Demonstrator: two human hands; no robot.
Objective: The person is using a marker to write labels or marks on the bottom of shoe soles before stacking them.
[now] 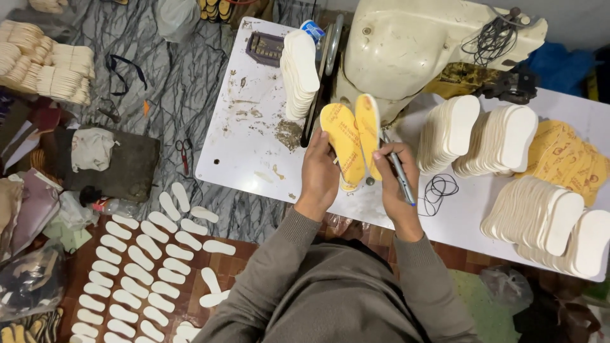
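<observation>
White insoles lie in rows on the floor at far left. Over the white table, the left hand grips two yellow insoles upright, the right hand pinching them and a pen. Stacked white insoles stand farther right.

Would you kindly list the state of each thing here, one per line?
Yellow insoles: two, held upright, side by side, off the table.
Left hand: closed on the yellow insoles.
Right hand: holding a pen, tip down.
White insole stacks: leaning in rows on the white table.
White insoles on the floor: laid flat, in rows.
Black cord: coiled, lying loose.
</observation>
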